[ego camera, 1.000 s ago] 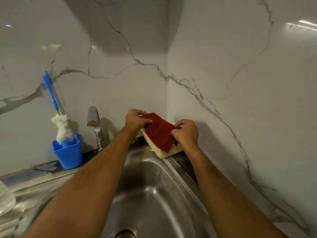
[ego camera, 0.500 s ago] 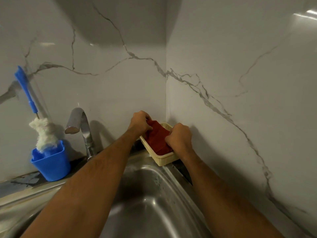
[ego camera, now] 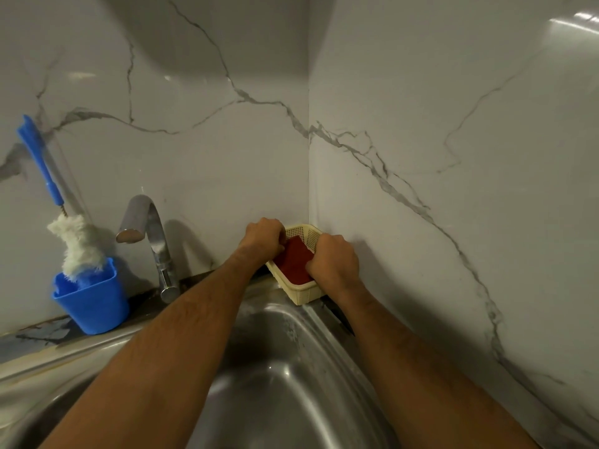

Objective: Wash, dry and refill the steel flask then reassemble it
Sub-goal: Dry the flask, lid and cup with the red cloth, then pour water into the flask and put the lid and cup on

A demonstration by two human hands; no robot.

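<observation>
Left hand: my left hand (ego camera: 263, 238) was at the left side of the cream basket (ego camera: 303, 294), its fingers curled down onto the near-left edge of the red cloth (ego camera: 293, 263); they appeared to grip the cloth.
Right hand: my right hand (ego camera: 335, 260) was at the basket's right side, its fingers curled over the right edge of the same cloth, and pressed close to the mesh wall.
Red cloth: it lay inside the basket, folded flat between my two hands, and covered most of the floor I could see.
Basket: it sat in the corner where the two marble walls (ego camera: 227, 157) met, on the ledge at the far right corner of the steel sink (ego camera: 285, 384).
Tap: the chrome tap (ego camera: 152, 241) stood left of the basket, well apart from it.
Blue cup: the blue cup (ego camera: 94, 303) stood further left of the basket, past the tap, against the back wall.
Brush: a blue-handled brush (ego camera: 69, 234) with a white fluffy head leaned out of that cup.
Flask: none could be seen in this view.
</observation>
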